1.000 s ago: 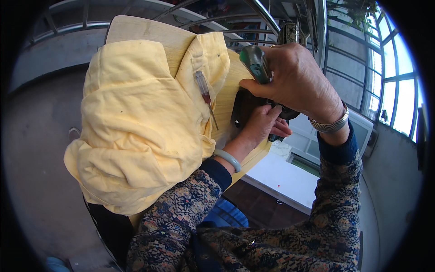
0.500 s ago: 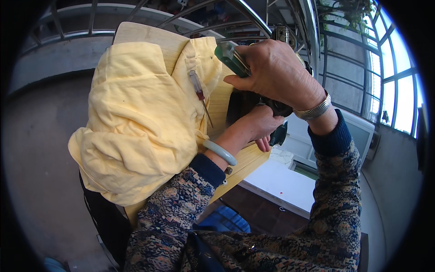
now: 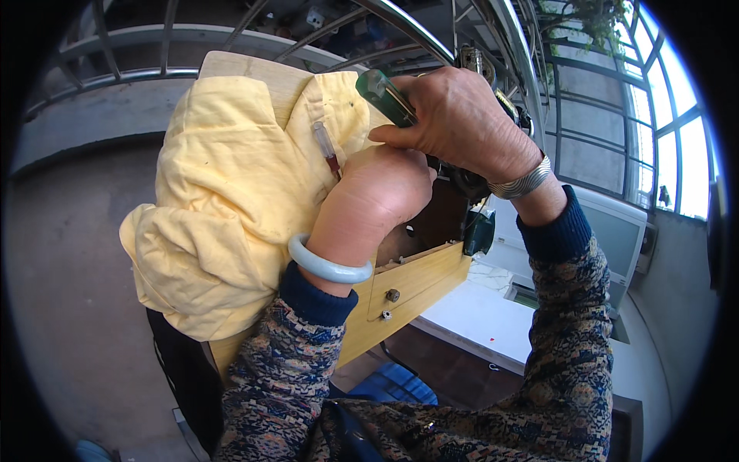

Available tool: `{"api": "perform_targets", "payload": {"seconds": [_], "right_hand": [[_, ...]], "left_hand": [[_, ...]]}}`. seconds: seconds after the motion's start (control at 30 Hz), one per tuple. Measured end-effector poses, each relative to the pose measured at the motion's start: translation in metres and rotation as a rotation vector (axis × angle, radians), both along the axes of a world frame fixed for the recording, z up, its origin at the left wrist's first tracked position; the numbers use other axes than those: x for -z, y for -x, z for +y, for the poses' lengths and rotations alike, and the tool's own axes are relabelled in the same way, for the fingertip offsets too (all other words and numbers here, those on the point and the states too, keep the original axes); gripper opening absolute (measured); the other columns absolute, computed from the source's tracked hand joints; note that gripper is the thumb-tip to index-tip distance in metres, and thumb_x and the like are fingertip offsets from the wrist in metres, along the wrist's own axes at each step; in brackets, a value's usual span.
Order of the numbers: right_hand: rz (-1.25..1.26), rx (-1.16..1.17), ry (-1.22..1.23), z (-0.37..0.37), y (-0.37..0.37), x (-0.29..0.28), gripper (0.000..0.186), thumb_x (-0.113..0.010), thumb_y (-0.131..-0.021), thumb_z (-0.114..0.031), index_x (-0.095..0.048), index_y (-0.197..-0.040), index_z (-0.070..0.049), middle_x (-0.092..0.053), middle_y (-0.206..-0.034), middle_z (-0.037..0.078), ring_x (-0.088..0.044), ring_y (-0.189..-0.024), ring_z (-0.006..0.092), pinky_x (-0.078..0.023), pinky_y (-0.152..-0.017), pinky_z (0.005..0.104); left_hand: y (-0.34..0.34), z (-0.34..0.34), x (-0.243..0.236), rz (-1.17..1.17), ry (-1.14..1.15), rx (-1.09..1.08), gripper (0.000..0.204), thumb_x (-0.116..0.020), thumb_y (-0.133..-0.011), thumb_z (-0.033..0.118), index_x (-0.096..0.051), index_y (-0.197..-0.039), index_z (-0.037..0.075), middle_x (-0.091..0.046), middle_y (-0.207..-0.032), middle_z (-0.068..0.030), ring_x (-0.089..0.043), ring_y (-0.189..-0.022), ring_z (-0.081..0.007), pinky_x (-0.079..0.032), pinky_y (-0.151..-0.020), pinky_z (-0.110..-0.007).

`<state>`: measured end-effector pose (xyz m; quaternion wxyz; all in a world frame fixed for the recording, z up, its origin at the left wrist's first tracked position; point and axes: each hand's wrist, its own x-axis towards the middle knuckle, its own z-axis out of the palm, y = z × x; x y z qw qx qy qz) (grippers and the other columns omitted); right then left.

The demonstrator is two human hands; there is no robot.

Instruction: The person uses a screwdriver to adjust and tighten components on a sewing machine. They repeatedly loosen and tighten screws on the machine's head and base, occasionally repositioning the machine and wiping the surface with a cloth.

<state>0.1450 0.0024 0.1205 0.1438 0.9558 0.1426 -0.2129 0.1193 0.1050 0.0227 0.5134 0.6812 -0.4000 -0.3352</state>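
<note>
Home balcony: curved metal railings (image 3: 477, 46), glazed windows (image 3: 662, 138), wooden sewing-machine table (image 3: 416, 281).

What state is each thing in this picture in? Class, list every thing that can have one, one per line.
Left hand: closed in a loose fist, resting against the cloth.
Right hand: gripping the green-handled tool.
Green-handled tool: held, tilted, its tip hidden.
Crumpled pale yellow cloth: bunched over the wooden table.
Small glass tube with red tip: lying on the cloth.
Wooden sewing table with small drawer: drawer shut.
Pale jade bangle: on the left wrist.
</note>
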Motion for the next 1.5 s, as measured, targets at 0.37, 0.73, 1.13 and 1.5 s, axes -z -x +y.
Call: {"api": "perform_targets", "payload": {"seconds": [0.37,0.73,1.13,1.5], "right_hand": [[0.009,0.08,0.043,0.007,0.003,-0.01,0.05,-0.077,-0.08,-0.055,-0.066,-0.088,-0.007,-0.063,-0.053,0.005,-0.068,-0.053,0.0201,-0.053,-0.051,0.0312],[0.023,0.046,0.099,0.006,0.006,-0.001,0.055,-0.071,-0.08,-0.062,-0.067,-0.089,-0.008,-0.064,-0.06,0.007,-0.067,-0.058,0.0241,-0.052,-0.054,0.0341],[0.121,0.094,-0.395,0.018,-0.008,-0.033,0.057,-0.072,-0.089,-0.045,-0.062,-0.125,-0.001,-0.067,-0.08,0.01,-0.063,-0.066,0.0183,-0.051,-0.06,0.031],[0.14,0.144,-0.439,0.013,-0.019,-0.012,0.034,-0.086,-0.077,-0.024,-0.063,-0.09,-0.003,-0.056,-0.066,0.003,-0.052,-0.057,0.0141,-0.045,-0.053,0.0288]], "left_hand": [[0.037,-0.047,0.015,-0.072,0.172,-0.656,0.035,-0.064,-0.092,0.039,-0.067,-0.106,0.007,-0.071,-0.091,-0.0136,-0.07,-0.089,-0.0316,-0.057,-0.072,-0.042],[0.05,-0.054,0.017,0.396,0.609,-0.742,0.036,-0.059,-0.094,0.024,-0.055,-0.121,0.001,-0.067,-0.105,-0.0214,-0.063,-0.105,-0.0392,-0.051,-0.091,-0.045],[0.054,-0.057,0.027,0.217,0.569,-0.661,0.023,-0.052,-0.096,0.018,-0.056,-0.108,-0.002,-0.064,-0.093,-0.0249,-0.064,-0.091,-0.0434,-0.051,-0.078,-0.051],[0.039,-0.046,0.014,0.88,0.67,-0.713,0.013,-0.064,-0.089,0.007,-0.058,-0.087,-0.004,-0.059,-0.075,-0.0064,-0.058,-0.069,-0.0116,-0.046,-0.06,-0.029]]}}
